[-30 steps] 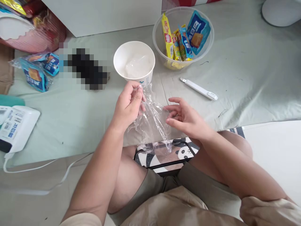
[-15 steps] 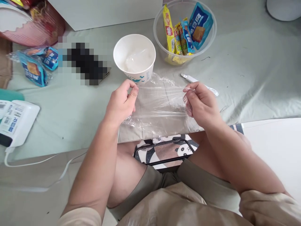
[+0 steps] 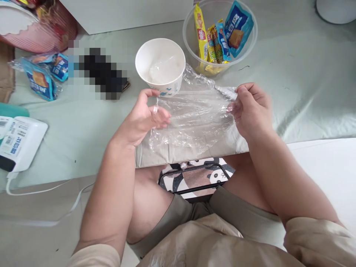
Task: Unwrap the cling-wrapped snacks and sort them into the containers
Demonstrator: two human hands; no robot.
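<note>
A crinkled sheet of clear plastic film (image 3: 191, 115) stretches between my two hands above the table's near edge. My right hand (image 3: 254, 109) pinches its right side between thumb and fingers. At the left edge, my left hand (image 3: 147, 118) has its fingers apart, with a bit of film clinging to them. Just behind the film stands a white paper bowl (image 3: 160, 65) holding a whitish, clear-looking mass. A white utility knife (image 3: 226, 92) lies on the cloth, partly covered by film and my right hand.
Behind on the right, a clear plastic tub (image 3: 254, 39) holds several wrapped snacks. Blue snack packets (image 3: 39, 79) and a blurred dark object (image 3: 104, 74) lie at the left. A white device (image 3: 27, 142) with a cable sits at the left edge. A panda-patterned surface (image 3: 200, 178) shows below.
My hands have moved apart, the right one going right and slightly up. My left fingers have opened from a pinch. The film is spread wider and now partly covers the knife.
</note>
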